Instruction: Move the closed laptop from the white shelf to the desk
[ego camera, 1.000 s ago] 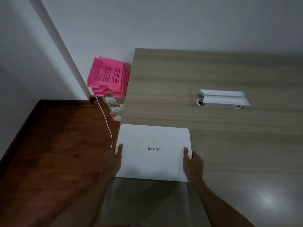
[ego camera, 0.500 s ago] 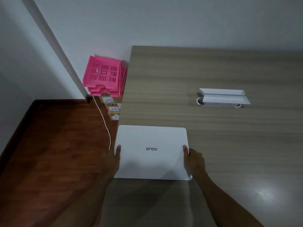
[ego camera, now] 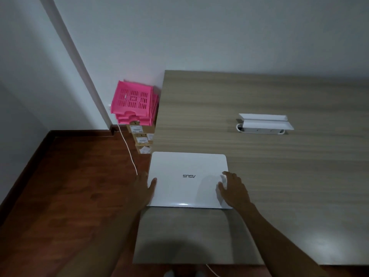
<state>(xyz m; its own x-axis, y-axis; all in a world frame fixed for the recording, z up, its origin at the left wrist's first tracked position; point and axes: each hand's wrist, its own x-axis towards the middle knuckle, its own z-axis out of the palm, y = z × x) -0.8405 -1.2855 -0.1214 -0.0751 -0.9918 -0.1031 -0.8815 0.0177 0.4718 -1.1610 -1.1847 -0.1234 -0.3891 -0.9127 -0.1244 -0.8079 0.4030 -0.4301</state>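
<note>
The closed white laptop (ego camera: 179,166) lies flat on the wooden desk (ego camera: 259,166), close to the desk's left edge, logo facing away from me. My left hand (ego camera: 142,186) holds the laptop's left edge with the thumb on the lid. My right hand (ego camera: 233,188) hovers over or rests on the lid's right side with its fingers spread and slightly blurred, gripping nothing. The white shelf is not in view.
A white two-tier holder (ego camera: 263,123) stands on the desk at the back right. Left of the desk, stacked pink trays (ego camera: 132,102) sit on cardboard boxes (ego camera: 141,138) by the wall. A white cable (ego camera: 127,148) runs down to the dark wood floor (ego camera: 69,186).
The laptop has settled flat on the desk. My right hand let go of the right edge and moved onto the lid with fingers apart. My left hand stays on the left edge.
</note>
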